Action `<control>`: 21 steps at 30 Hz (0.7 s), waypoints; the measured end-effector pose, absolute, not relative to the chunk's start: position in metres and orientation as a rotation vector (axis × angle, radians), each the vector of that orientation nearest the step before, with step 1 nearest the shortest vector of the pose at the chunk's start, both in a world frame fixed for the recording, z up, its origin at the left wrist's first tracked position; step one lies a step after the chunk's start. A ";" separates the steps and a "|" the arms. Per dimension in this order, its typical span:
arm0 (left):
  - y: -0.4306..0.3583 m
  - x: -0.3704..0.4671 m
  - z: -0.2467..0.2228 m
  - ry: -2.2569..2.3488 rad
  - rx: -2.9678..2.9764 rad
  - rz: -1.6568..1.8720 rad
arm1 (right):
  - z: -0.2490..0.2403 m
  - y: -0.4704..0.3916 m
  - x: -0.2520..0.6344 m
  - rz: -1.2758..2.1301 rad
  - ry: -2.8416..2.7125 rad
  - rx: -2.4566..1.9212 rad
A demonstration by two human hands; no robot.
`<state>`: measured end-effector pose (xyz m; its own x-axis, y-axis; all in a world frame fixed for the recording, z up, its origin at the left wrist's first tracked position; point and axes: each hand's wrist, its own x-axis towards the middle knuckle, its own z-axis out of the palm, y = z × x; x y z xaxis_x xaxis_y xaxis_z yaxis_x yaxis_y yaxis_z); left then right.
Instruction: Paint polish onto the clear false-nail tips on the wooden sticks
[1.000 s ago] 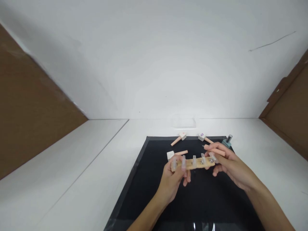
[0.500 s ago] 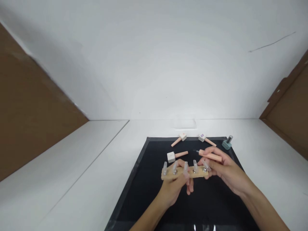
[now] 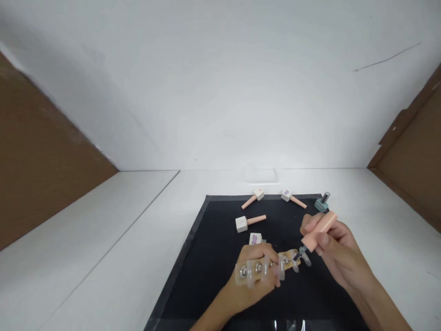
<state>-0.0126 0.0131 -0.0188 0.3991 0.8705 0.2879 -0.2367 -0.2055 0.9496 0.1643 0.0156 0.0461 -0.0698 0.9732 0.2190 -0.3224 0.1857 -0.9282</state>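
My left hand (image 3: 257,271) is closed around a wooden nail-tip stand (image 3: 283,254), which slants up toward the right. Several clear false nails (image 3: 266,267) stand on it over round metal mounts. In my right hand (image 3: 344,253) is a peach nail polish brush (image 3: 320,231), pinched by its cap handle. Its dark bristle end points down-left and lies at the false nails on the stand's right end; whether it touches one I cannot tell. Just behind my left hand, partly hidden, is a white polish bottle (image 3: 255,238) with a purple mark.
Three white bottles with peach caps lie on the black mat: one in front (image 3: 241,224), two at the back (image 3: 258,194) (image 3: 286,196). A teal bottle (image 3: 321,205) with a grey cap sits at the mat's (image 3: 213,257) back right corner. Behind is a clear tray (image 3: 263,176).
The stand has tilted in my left hand, its false nails now facing forward. My right hand has turned the brush and brought its tip down to the stand's right end. The marked bottle has come into view.
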 end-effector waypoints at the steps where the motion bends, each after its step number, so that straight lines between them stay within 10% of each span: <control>1: 0.013 -0.013 -0.019 0.600 1.458 1.143 | 0.047 0.016 0.164 1.257 -1.159 -0.774; 21: 0.013 -0.017 -0.008 0.634 1.215 1.037 | 0.046 0.016 0.171 1.228 -1.602 -0.748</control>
